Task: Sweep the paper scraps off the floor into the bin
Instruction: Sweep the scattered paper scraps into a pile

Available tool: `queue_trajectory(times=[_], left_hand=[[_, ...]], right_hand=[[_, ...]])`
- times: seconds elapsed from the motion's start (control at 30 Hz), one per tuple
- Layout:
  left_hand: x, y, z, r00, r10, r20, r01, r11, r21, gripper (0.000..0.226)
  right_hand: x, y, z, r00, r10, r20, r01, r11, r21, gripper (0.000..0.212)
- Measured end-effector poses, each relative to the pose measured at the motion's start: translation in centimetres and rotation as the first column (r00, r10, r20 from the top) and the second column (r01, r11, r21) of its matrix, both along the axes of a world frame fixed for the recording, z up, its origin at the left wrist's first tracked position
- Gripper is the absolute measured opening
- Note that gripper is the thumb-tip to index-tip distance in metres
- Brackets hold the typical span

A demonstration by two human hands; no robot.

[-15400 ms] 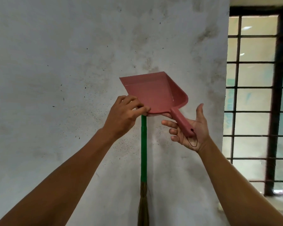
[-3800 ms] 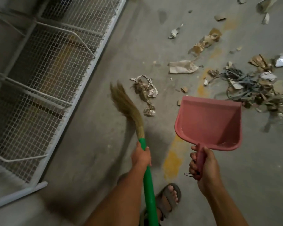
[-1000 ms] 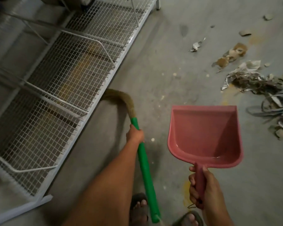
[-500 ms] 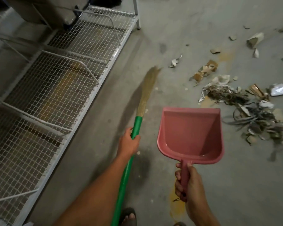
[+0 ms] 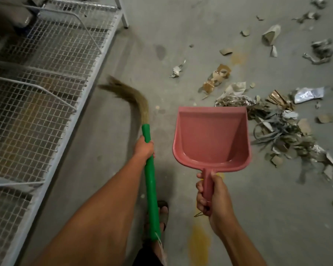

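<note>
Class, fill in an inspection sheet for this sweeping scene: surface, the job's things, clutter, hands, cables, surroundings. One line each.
Surface: grey concrete floor with yellowish stains.
Job's things: green-handled broom, bristles bent left near the rack; pink dustpan, empty, held above the floor; paper scraps heaped to its right, with more scattered beyond. No bin in view.
Clutter: grey strips mixed into the heap.
Hands: left hand grips the broom handle; right hand grips the dustpan handle.
Cables: nothing seen.
Surroundings: white wire-mesh rack along the left; a sandalled foot below.
</note>
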State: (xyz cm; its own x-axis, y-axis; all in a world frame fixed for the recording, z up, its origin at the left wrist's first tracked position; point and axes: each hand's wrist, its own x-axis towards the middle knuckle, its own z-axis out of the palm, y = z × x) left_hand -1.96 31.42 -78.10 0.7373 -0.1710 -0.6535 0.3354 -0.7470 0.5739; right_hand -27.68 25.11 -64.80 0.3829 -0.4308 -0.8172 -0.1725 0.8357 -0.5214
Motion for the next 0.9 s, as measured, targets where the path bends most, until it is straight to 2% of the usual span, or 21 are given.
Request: queue_trajectory(times=[0.1, 0.23, 0.33, 0.4, 0.5, 0.6, 0.7, 0.8, 0.9], left_hand=[[0.9, -4.6, -1.0, 0.948, -0.316, 0.035, 0.311, 0.945, 0.103, 0.032], [2.3, -8.9, -2.4, 0.687, -0.726, -0.022, 0.713, 0.668, 0.213, 0.060], [2.0, -10.4, -1.5, 0.469, -0.883, -0.014, 0.866, 0.457, 0.202, 0.065], [1.4, -10.2, -0.6, 0.414, -0.910, 0.014, 0.896, 0.410, 0.172, 0.063], [0.4, -8.1, 0.9, 0.480, -0.873, 0.084, 0.864, 0.487, 0.128, 0.061], [-0.9, -5.5, 2.2, 0.624, -0.763, 0.167, 0.762, 0.642, 0.082, 0.060], [-2.5, -3.6, 2.5, 0.707, -0.678, 0.202, 0.681, 0.729, 0.063, 0.059], [-4.4, -3.2, 1.6, 0.727, -0.660, 0.191, 0.649, 0.751, 0.123, 0.061], [-7.2, -4.9, -0.5, 0.689, -0.716, 0.112, 0.681, 0.692, 0.240, 0.061]], right_hand=[[1.6, -1.7, -0.9, 0.999, -0.041, -0.006, 0.041, 0.999, -0.011, 0.041], [2.0, -2.9, -1.7, 0.994, -0.090, -0.056, 0.089, 0.996, -0.020, 0.043], [1.7, -3.2, -2.1, 0.985, -0.150, -0.089, 0.150, 0.989, -0.003, 0.042], [1.3, -3.2, -2.3, 0.972, -0.208, -0.105, 0.210, 0.978, 0.013, 0.042], [0.2, -3.1, -1.9, 0.954, -0.271, -0.131, 0.273, 0.962, -0.002, 0.040], [-1.4, -3.1, -1.3, 0.933, -0.323, -0.156, 0.324, 0.946, -0.021, 0.040], [-3.6, -3.7, -1.0, 0.911, -0.379, -0.159, 0.378, 0.925, -0.043, 0.040], [-6.3, -4.7, -1.0, 0.890, -0.427, -0.159, 0.419, 0.904, -0.083, 0.040], [-9.3, -5.5, -1.2, 0.867, -0.477, -0.144, 0.463, 0.878, -0.119, 0.040]])
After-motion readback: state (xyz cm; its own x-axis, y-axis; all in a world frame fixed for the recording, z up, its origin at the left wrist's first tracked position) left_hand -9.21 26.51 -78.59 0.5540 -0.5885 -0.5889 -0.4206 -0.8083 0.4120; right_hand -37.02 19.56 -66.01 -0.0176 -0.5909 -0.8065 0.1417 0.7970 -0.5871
